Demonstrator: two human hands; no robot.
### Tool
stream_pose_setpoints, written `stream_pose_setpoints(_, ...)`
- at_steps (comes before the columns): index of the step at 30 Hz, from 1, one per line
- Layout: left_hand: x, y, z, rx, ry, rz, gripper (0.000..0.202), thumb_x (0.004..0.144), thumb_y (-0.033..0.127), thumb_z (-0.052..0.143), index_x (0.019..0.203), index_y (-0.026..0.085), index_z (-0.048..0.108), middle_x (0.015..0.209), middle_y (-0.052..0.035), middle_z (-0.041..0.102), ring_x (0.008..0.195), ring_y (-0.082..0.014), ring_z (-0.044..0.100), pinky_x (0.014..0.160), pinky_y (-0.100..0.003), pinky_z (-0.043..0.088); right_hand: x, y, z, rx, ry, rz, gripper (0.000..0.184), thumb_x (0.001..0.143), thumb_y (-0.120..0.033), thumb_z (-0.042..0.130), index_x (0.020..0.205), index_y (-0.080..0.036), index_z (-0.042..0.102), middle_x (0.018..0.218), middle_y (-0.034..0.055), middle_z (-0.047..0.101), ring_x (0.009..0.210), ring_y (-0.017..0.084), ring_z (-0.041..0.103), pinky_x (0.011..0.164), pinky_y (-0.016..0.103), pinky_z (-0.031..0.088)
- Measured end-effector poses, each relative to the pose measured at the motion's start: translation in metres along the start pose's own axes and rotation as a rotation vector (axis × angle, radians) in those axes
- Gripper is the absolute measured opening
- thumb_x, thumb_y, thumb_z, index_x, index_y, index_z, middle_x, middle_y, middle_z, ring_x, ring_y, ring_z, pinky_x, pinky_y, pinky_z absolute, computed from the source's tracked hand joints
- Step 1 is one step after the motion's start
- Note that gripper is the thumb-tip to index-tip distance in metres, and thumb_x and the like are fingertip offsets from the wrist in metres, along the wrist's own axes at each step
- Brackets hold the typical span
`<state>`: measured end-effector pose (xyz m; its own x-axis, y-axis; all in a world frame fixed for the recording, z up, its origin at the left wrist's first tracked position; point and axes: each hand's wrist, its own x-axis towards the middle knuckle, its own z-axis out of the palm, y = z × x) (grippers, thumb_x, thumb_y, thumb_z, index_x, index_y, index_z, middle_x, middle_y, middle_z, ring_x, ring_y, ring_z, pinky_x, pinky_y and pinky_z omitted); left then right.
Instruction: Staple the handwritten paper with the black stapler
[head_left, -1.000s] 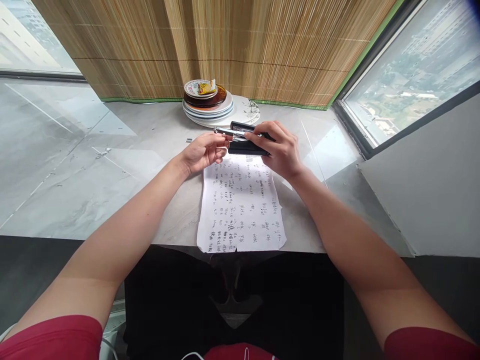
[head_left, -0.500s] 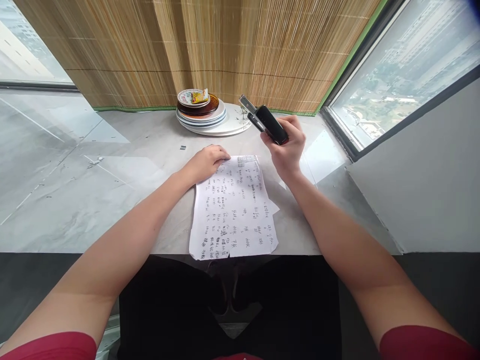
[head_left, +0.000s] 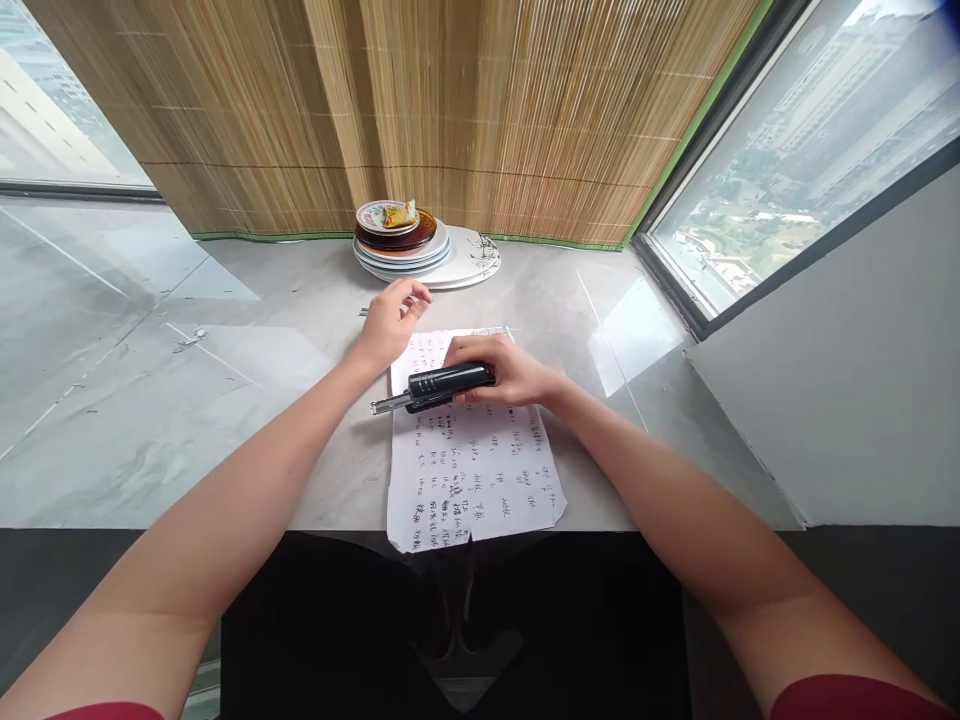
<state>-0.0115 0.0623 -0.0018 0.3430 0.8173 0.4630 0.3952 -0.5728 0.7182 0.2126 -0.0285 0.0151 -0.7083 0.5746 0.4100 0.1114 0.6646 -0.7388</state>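
Note:
A black stapler (head_left: 442,384) lies across the left edge of the handwritten sheets of paper (head_left: 474,460), its metal tip poking out to the left. My right hand (head_left: 504,371) is closed around its rear half and presses it onto the paper. My left hand (head_left: 391,318) hovers over the paper's top left corner with fingers loosely curled and apart, holding nothing. A small strip of staples (head_left: 364,312) lies on the counter just left of that hand.
A stack of plates (head_left: 420,247) with a yellow wrapper on top stands at the back against the bamboo blind (head_left: 450,110). The grey marble counter (head_left: 150,400) runs to the left; a window (head_left: 795,150) and a grey wall panel (head_left: 847,380) close the right side.
My right hand brought the stapler down from the air at the right onto the paper's left edge. My left hand lifted off the paper's top corner and moved slightly back.

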Motion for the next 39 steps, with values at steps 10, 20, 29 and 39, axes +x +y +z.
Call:
stream_pose_setpoints(10,0.002,0.003,-0.003,-0.666,-0.083,-0.094,0.046,0.077,0.055,0.093,0.097,0.023,0.067,0.093,-0.0040,0.071,0.082,-0.0143,0.063,0.066,-0.024,0.049,0.005,0.003,0.006,-0.198,0.213,0.108,0.027,0.098,-0.048,0.071,0.105,-0.022,0.069,0.093,0.0030,0.065,0.086,0.019,0.059,0.082,0.036,0.049)
stream_pose_setpoints(20,-0.007,0.019,-0.004,-0.613,-0.279,-0.071,0.049,0.072,0.049,0.098,0.093,0.019,0.065,0.091,-0.0047,0.075,0.080,-0.0167,0.072,0.073,-0.029,0.058,0.008,0.011,0.011,-0.400,0.518,0.077,0.011,0.102,-0.033,0.067,0.101,-0.028,0.077,0.104,0.0042,0.067,0.089,0.018,0.063,0.082,0.037,0.057)
stream_pose_setpoints(29,0.002,-0.001,-0.016,-0.075,-0.099,0.019,0.020,0.093,0.037,0.076,0.105,0.023,0.070,0.096,-0.0076,0.075,0.095,-0.0249,0.070,0.093,-0.043,0.055,-0.004,0.025,-0.023,-0.439,0.717,0.239,0.016,0.096,-0.036,0.067,0.089,-0.026,0.078,0.099,0.0042,0.075,0.080,0.019,0.067,0.077,0.039,0.058)
stream_pose_setpoints(39,0.002,-0.044,-0.058,0.586,-0.048,-0.320,0.034,0.084,0.009,0.064,0.110,0.021,0.083,0.118,-0.0127,0.077,0.109,-0.0340,0.071,0.107,-0.049,0.052,-0.050,0.070,-0.076,-0.628,0.813,0.791,0.011,0.076,-0.029,0.073,0.067,-0.023,0.077,0.067,0.0047,0.071,0.081,0.028,0.067,0.103,0.051,0.047)
